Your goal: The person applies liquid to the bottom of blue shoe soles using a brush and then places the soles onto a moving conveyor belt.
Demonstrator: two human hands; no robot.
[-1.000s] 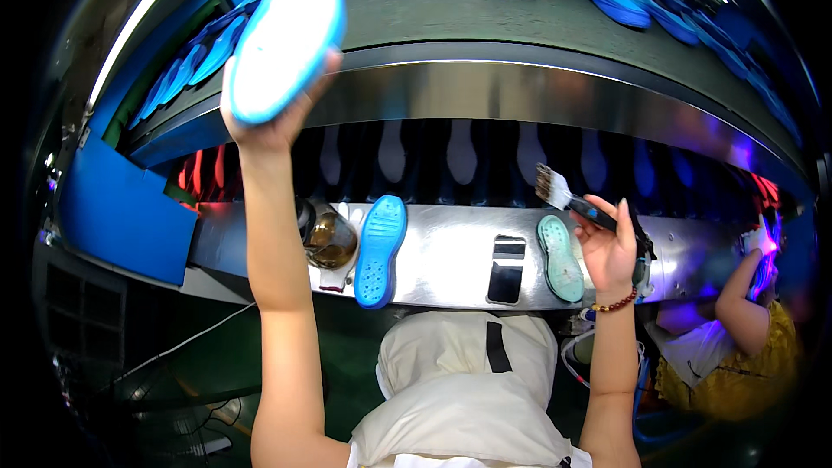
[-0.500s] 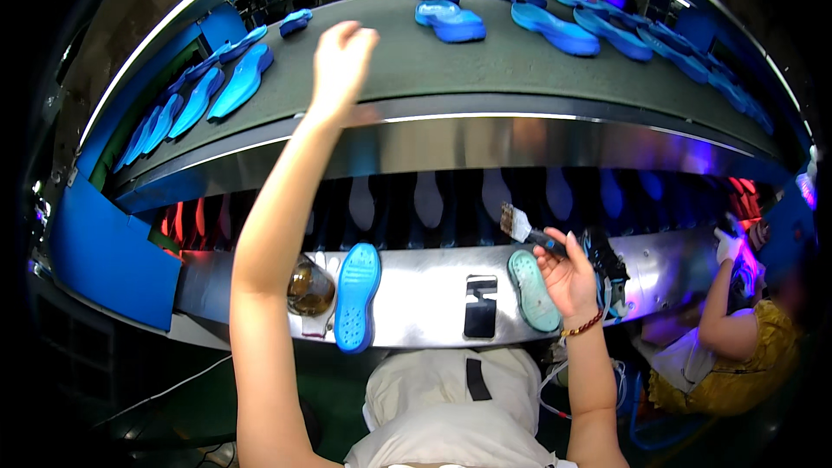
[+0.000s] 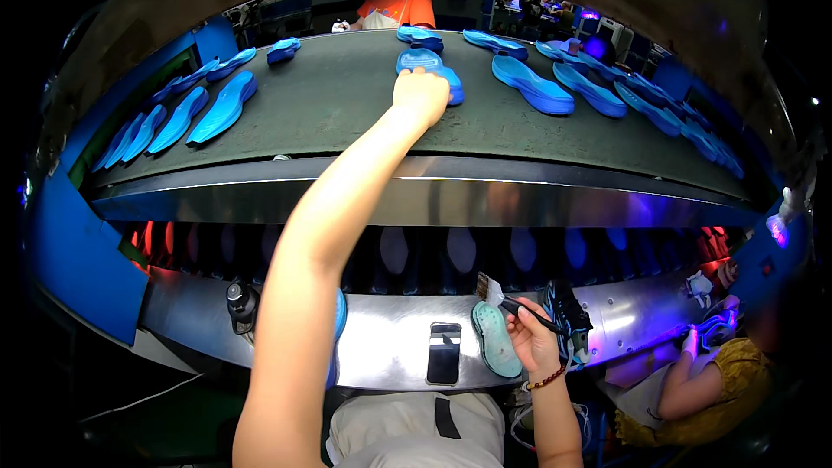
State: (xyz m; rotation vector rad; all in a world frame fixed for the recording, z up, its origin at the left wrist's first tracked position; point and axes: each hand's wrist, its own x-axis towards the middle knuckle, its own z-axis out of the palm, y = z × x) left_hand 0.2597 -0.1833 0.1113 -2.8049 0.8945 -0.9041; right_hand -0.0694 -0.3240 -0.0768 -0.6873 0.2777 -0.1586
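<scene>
My left hand (image 3: 422, 97) reaches far over the dark conveyor belt (image 3: 338, 113), its fingers curled onto a blue shoe sole (image 3: 454, 85). That sole still rests on the belt, and the hand hides its near part. Low on the right, my right hand (image 3: 531, 338) grips the black handle of a paintbrush (image 3: 490, 289), bristles pointing up and left. Just beside this hand, a pale green sole (image 3: 496, 340) lies on the metal ledge (image 3: 381, 342). Another blue sole (image 3: 339, 334) on the ledge is mostly covered by my left forearm.
More blue soles (image 3: 530, 85) lie along the belt on both sides. The ledge holds a phone (image 3: 444, 354), a black shoe (image 3: 568, 321) and a dark bottle (image 3: 242, 306). One co-worker in orange (image 3: 407, 7) stands beyond the belt; another in yellow (image 3: 724, 390) sits at right.
My left hand has moved right from above the belt and come down onto a blue sole. The brush stays in my right hand. The whole view has shifted, showing more beyond the belt.
</scene>
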